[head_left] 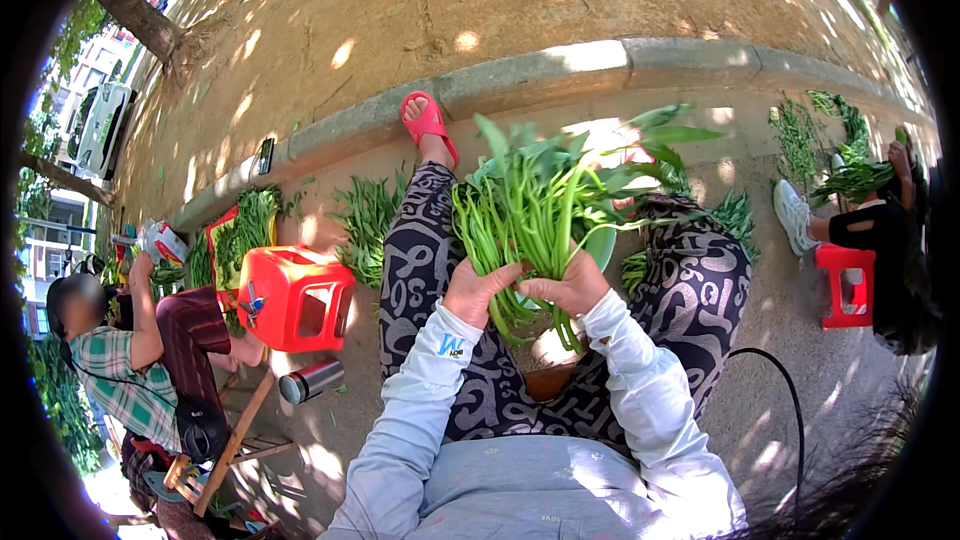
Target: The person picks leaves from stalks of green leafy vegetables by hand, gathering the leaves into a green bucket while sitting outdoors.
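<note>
Between my knees, my left hand [478, 292] and my right hand [570, 285] are close together, thumbs nearly meeting. Each grips part of a thick bunch of water spinach [535, 210], with long pale-green stems and narrow leaves. The leaves fan out away from me and to the right, while the cut stem ends hang below my fingers. Most of my fingers are hidden behind the stems. Under the bunch, a pale green basin [604, 248] shows in part; what it holds is hidden.
More greens [370, 225] lie left of my leg. A red stool [295, 295] and a steel flask [312, 380] stand left, near a seated person [140, 350]. Another person [900, 230] sits right by a red stool [845, 285]. A concrete kerb [540, 75] runs ahead; a phone [266, 156] lies there.
</note>
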Demonstrator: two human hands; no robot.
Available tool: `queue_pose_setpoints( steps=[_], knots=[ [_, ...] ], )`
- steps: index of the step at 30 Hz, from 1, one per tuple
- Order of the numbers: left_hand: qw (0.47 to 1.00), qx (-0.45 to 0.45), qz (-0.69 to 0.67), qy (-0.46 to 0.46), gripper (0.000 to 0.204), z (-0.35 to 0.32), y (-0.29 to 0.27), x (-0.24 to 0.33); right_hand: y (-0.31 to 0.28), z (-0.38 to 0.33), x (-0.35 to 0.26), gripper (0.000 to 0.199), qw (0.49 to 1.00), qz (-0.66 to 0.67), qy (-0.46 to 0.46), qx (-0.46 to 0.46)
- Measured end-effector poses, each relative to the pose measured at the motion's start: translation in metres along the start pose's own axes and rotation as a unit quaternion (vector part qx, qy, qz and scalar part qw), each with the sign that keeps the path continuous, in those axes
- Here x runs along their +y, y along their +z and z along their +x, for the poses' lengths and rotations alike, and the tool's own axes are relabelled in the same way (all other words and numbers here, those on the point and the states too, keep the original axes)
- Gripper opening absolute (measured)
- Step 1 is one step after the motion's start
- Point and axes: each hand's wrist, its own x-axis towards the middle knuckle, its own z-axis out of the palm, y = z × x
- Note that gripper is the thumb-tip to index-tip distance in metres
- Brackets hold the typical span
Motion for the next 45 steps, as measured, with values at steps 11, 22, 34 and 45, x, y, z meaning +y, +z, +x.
queue_pose_setpoints(
  steps=[11,22,34,45],
  knots=[
    [0.994,-0.033,-0.096,-0.033,0.037,0.004,-0.019,0.002,-0.031,0.003,-0.044,0.020,0.968,0.024,0.098,0.231],
    [0.999,-0.041,-0.003,0.001,0.039,-0.001,-0.004,0.004,-0.014,0.000,-0.018,0.040,0.996,0.031,0.041,0.075],
    [1.000,0.024,-0.004,0.008,0.041,0.002,-0.022,-0.002,-0.031,0.006,-0.034,0.026,0.974,-0.015,0.086,0.207],
    [0.998,-0.016,-0.051,-0.024,0.041,0.002,-0.012,0.004,-0.017,-0.001,-0.021,0.052,0.998,0.031,0.033,0.053]
  ],
)
